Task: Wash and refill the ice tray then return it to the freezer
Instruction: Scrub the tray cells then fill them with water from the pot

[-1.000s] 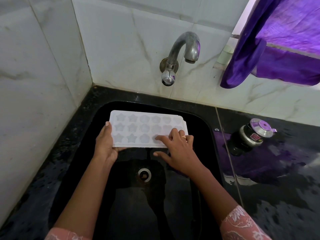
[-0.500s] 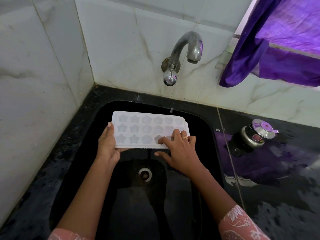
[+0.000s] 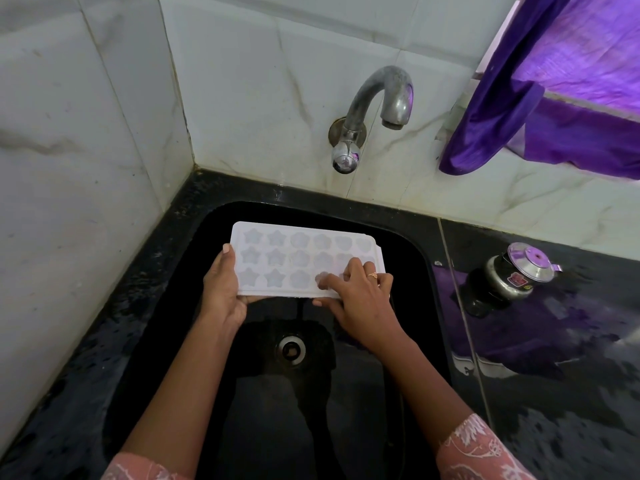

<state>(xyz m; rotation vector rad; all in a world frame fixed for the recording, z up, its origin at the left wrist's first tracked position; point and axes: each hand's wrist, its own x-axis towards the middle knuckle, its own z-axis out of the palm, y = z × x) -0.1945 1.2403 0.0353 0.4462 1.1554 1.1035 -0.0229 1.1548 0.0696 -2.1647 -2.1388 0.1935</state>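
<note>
Drain (image 3: pixel 290 348) noted nearest, in the floor of the black sink (image 3: pixel 414 258). Beyond the drain, white ice tray (image 3: pixel 277 258) held level over the basin, cavities up, apparently so rinse water falls into the sink. Left hand (image 3: pixel 223 292) closed on the tray's left end, thumb along the edge. Right hand (image 3: pixel 360 296) spread loosely on the tray's right end, fingertips pressing cavities, likely rubbing. Farther beyond, tap (image 3: pixel 377 112) above the tray; no flow visible.
</note>
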